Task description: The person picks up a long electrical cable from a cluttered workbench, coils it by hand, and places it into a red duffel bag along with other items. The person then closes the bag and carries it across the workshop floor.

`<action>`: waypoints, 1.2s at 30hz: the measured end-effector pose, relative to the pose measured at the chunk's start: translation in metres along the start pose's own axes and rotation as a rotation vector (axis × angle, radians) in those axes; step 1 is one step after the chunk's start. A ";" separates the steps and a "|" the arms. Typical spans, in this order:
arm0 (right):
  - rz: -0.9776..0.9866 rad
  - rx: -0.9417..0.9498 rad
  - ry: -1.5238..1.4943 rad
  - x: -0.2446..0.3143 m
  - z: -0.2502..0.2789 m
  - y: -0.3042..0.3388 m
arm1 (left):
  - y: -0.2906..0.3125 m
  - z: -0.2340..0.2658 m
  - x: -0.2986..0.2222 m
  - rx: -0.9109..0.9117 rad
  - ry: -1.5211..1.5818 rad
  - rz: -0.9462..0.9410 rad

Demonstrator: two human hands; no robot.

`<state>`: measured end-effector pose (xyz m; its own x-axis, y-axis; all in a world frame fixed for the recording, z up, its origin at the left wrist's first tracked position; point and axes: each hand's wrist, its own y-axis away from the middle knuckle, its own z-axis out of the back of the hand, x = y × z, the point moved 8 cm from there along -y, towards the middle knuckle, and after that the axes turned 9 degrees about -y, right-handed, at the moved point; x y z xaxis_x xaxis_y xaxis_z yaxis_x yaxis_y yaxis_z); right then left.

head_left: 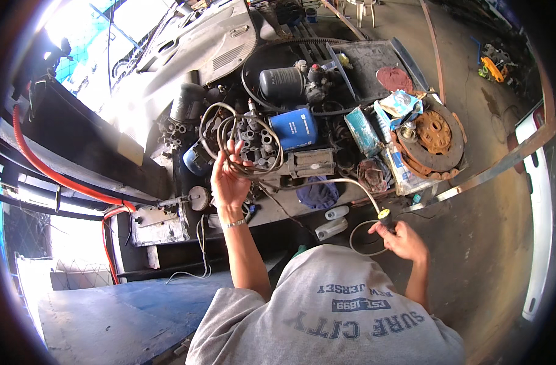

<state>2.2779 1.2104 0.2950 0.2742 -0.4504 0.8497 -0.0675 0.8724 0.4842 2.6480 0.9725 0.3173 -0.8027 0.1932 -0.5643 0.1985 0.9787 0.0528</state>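
My left hand (230,179) is raised over the cluttered bench, its fingers closed around a loosely coiled grey-brown cord (203,129). From the coil the cord runs right, across the bench's front, to my right hand (407,242). There my fingers are wrapped round a dark cylindrical cord end with a yellow face (384,215), which points up; whether it is a plug or a socket I cannot tell. A thin loop of cord hangs beside that hand. Behind the coil lie greasy metal parts and a blue box-like part (293,129).
A rusty brake disc (437,139) and torn boxes (363,132) crowd the bench's right end. A dark cylinder (282,82) lies farther back. Two pale bottles (332,229) are near the front edge. An orange hose (49,170) curves along the left; a metal bar (491,170) slants at right.
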 end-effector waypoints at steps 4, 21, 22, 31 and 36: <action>-0.084 -0.157 0.161 -0.069 0.041 -0.009 | 0.028 -0.007 -0.001 0.031 0.131 0.123; 0.228 -1.875 -0.684 -0.228 0.280 0.295 | 0.122 -0.031 0.106 0.089 -0.946 0.411; 0.244 -1.928 -0.682 -0.234 0.283 0.322 | 0.127 -0.028 0.108 0.069 -0.928 0.407; -0.429 -2.403 0.066 -0.378 0.162 0.623 | 0.077 -0.038 0.155 0.011 -0.986 0.322; -0.498 -2.799 -0.122 -0.399 0.030 0.860 | 0.104 -0.001 0.201 0.369 -1.194 0.332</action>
<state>2.0819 2.1346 0.3791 -0.0805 -0.4605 0.8840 0.3623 -0.8397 -0.4045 2.5065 1.1132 0.2103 0.2729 0.0534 -0.9606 0.5861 0.7825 0.2100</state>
